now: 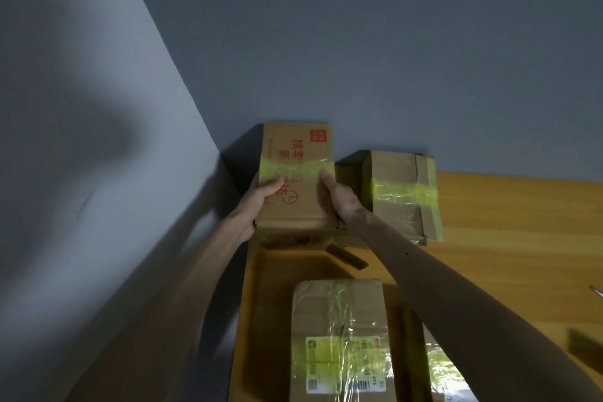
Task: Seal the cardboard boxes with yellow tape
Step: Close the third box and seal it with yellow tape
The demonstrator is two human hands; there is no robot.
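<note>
At the back corner of the table, close to the wall, a printed box was held between both hands. The left hand clasped its left edge, thumb lying on the top face and fingers curled round the side. The right hand gripped the right edge the same way, thumb on top, though its fingers were hidden behind the box. A band of yellow tape already ran across this box, just beyond both thumbs. Whether the box sat on the table or was slightly lifted could not be told.

Just to its right stood a second box, also banded in yellow. Nearer the person lay a labelled box with yellow strips crossing its top. Beside that one, a fourth box, half hidden by the right arm, showed yellow tape too.

By the look of it, the sealing was nearly finished: every box in sight carried tape, and no roll was visible. What remained seemed to be placing this box, unless hidden seams needed more.
</note>
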